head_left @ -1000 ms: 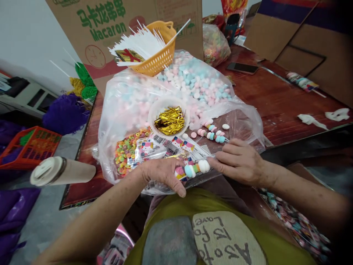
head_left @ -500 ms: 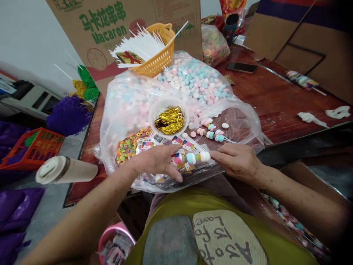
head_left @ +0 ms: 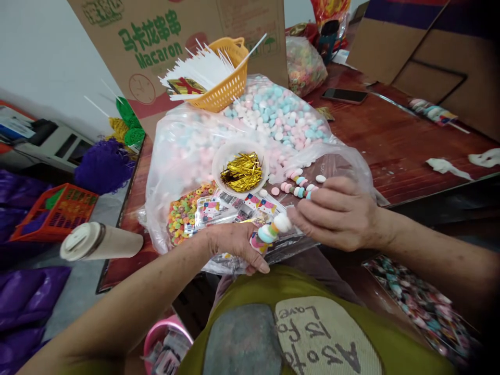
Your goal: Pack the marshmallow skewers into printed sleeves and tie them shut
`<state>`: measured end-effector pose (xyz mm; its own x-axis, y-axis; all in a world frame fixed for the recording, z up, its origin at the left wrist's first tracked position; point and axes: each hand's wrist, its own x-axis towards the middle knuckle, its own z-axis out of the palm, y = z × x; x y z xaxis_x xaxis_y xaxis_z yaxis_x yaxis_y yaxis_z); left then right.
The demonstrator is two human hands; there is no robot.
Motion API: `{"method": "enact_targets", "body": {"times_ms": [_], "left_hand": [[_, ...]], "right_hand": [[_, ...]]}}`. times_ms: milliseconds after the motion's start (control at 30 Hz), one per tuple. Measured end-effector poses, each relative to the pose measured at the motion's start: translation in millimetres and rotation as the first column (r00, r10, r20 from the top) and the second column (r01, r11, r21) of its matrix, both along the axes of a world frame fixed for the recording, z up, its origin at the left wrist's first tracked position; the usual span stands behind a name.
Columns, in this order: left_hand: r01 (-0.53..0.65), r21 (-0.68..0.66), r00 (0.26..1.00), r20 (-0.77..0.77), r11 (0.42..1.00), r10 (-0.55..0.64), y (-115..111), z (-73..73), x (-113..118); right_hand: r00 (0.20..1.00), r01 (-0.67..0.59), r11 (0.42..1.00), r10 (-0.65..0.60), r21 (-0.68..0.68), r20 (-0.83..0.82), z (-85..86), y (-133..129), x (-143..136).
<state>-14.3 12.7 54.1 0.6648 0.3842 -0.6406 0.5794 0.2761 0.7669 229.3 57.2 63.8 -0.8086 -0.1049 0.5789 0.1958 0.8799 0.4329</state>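
Observation:
My left hand (head_left: 236,243) is closed around the lower part of a candy skewer (head_left: 269,232), which tilts up to the right with a white candy at its top. My right hand (head_left: 339,213) is beside that top end, fingers curled together; what they hold, if anything, is hidden. Two more candy skewers (head_left: 294,189) lie behind my right hand on the plastic bag. A white bowl (head_left: 215,165) of gold ties (head_left: 242,172) stands behind my left hand. Printed wrappers (head_left: 219,208) and ring candies (head_left: 187,208) lie near my left wrist.
Pastel candies (head_left: 281,112) fill the bag behind the bowl. A yellow basket (head_left: 230,83) holds white sticks. A cup (head_left: 103,241) lies at the left, a phone (head_left: 344,95) at the back right. Crumpled tissue (head_left: 447,167) and a wrapped skewer (head_left: 433,112) are at the right.
My left hand has closed on the skewer and lowered slightly, and the skewer now tilts upward. My right hand has moved up, its fingers more curled.

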Motion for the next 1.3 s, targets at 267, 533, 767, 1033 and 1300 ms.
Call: {"method": "enact_targets", "body": {"times_ms": [267,533,767,1033,1300], "left_hand": [[0.046,0.166,0.953,-0.304,0.985,0.007,0.1,-4.7,1.0],[0.336,0.592,0.769,-0.622,0.733,0.150,-0.9,3.0,18.3],[0.288,0.723,0.640,-0.633,0.628,0.435,-10.5,-0.5,18.0],[-0.018,0.499,0.905,-0.360,0.867,0.226,-6.8,11.7,18.7],[-0.045,0.081,0.975,-0.212,0.996,0.061,-2.5,-9.2,21.5]], "right_hand": [[0.988,-0.004,0.949,0.053,-0.316,0.146,-28.3,-11.2,-10.8],[0.972,0.157,0.885,-0.062,-0.438,0.225,-23.4,-7.8,2.9],[0.927,0.370,0.745,-0.252,-0.555,0.279,-25.3,-14.0,10.3],[0.998,0.049,0.983,-0.041,-0.176,0.048,-11.5,-5.7,4.6],[0.996,-0.043,0.956,0.063,-0.291,0.058,-41.0,-26.8,-19.7]]}}
